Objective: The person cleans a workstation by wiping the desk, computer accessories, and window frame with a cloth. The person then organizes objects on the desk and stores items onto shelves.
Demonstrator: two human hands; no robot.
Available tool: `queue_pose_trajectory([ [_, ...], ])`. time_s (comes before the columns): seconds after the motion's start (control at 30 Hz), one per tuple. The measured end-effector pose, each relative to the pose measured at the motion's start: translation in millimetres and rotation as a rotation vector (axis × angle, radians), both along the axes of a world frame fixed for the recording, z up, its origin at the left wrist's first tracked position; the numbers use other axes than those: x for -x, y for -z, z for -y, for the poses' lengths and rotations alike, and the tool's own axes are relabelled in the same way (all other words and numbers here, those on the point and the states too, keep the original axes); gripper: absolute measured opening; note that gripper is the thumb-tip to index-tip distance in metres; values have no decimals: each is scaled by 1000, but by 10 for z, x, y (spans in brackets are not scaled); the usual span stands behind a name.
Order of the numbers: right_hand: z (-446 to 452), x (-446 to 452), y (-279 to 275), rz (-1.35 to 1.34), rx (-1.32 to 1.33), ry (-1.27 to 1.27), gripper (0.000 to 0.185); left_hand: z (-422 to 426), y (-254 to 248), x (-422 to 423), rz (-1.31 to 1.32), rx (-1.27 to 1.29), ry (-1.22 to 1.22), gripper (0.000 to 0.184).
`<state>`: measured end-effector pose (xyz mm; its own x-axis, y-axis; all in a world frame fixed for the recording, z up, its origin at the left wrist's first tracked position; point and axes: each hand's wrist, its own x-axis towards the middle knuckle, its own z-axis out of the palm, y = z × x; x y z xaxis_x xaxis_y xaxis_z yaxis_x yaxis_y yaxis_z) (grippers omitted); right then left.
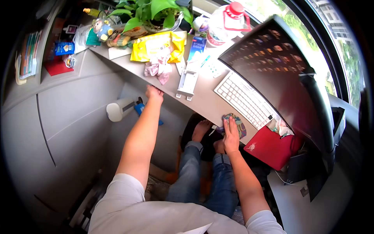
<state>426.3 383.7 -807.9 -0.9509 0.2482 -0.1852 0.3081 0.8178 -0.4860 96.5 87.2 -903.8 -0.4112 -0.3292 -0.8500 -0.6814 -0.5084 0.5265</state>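
My right hand lies over a multicoloured patterned cloth at the near edge of the desk, its fingers straight and laid along the top; I can't tell whether my thumb pinches the fabric beneath. My left hand, arm stretched out, is at the desk's edge farther left, fingers curled; whether they grip anything there I can't tell. Just beyond it lies a crumpled pink cloth, touching a yellow packet, with a leafy potted plant behind. A white stand sits near the edge between my hands. Just beyond the patterned cloth is a white keyboard in front of the monitor, and to the right lies a red mat with a pale emblem.
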Motion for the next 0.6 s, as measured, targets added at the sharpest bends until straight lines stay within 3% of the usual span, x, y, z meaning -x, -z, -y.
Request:
queue_pose_trajectory([
  [0.1, -8, 28, 29, -1, -28, -21, 59, -256, -198, 158, -42, 138, -53, 62],
  [0.2, 26, 93, 89, -39, -87, -57, 58, -60, 323, 396, -38, 260, -211, 63],
  [0.33, -30, 175, 167, -26, -74, -102, 67, -113, 225, 564, 89, 654, -110, 66],
  [0.43, -15, 159, 212, -76, -88, -102, 78, -320, 110, 550, -64, 1002, -58, 67],
  [0.47, -35, 115, 267, -60, -97, -115, 86, -328, 89, 533, -37, 1025, -13, 66],
  [0.6, -67, 62, 316, -43, -112, -118, 88, -377, -63, 567, 24, 1049, 105, 66],
])
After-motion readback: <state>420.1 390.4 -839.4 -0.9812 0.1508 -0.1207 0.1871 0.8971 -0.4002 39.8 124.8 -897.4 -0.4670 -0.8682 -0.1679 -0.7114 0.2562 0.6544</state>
